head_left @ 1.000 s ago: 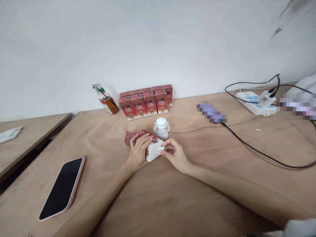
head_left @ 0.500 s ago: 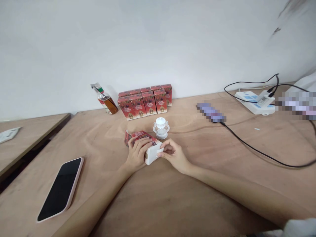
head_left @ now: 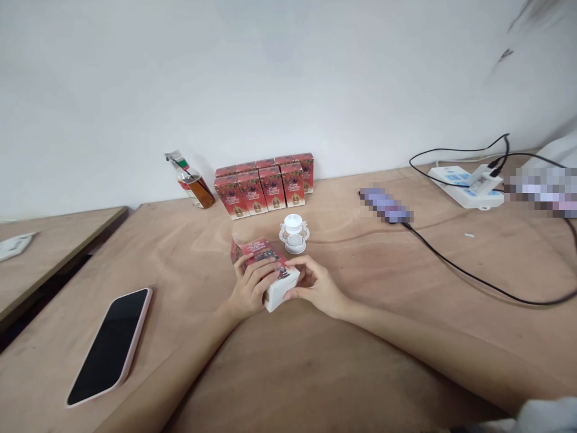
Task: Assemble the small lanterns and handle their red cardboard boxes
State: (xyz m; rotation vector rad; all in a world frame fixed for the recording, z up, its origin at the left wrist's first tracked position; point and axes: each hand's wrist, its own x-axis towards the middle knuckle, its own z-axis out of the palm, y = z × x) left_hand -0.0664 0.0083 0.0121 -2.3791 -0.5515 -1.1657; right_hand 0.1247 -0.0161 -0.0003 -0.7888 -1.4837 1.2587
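Observation:
A red printed cardboard box [head_left: 260, 248] with a white end lies on its side in front of me, its far-end flap sticking up. My left hand [head_left: 253, 282] is wrapped over the box's top and left side. At the near white end, my right hand [head_left: 318, 285] grips the right side with thumb and fingers. The white end looks closed; its right corner is partly hidden by my fingers. Just beyond the box stands a small white lantern [head_left: 294, 234] with a clear middle, touched by neither hand.
Several similar red boxes [head_left: 272, 187] stand in rows near the wall, beside a tilted bottle of amber liquid [head_left: 197, 187]. A pink-edged phone [head_left: 110, 346] lies at left. To the right are a cabled phone [head_left: 385, 205] and a white power strip [head_left: 466, 187].
The small end flap that my right finger and thumb held is now against the box. The box's near end has shifted slightly toward me, and my right hand has moved onto its side.

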